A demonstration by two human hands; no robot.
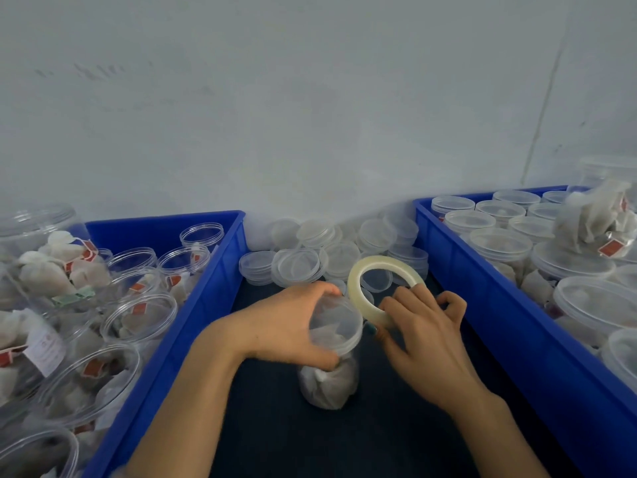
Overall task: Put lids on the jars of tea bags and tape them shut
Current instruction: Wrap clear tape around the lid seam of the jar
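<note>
A clear plastic jar of tea bags (329, 388) stands on the dark table between two blue crates. A clear lid (336, 322) sits on its mouth. My left hand (286, 326) grips the jar around the lid, fingers over the far rim and thumb at the near side. My right hand (425, 334) holds a roll of clear tape (381, 281) tilted upright against the lid's right side. Whether a tape strip is stuck to the jar cannot be told.
A pile of loose clear lids (310, 257) lies behind the jar by the wall. The left blue crate (193, 305) holds several open jars of tea bags. The right blue crate (510, 315) holds several lidded jars, with loose tea bags (599, 222) heaped on top.
</note>
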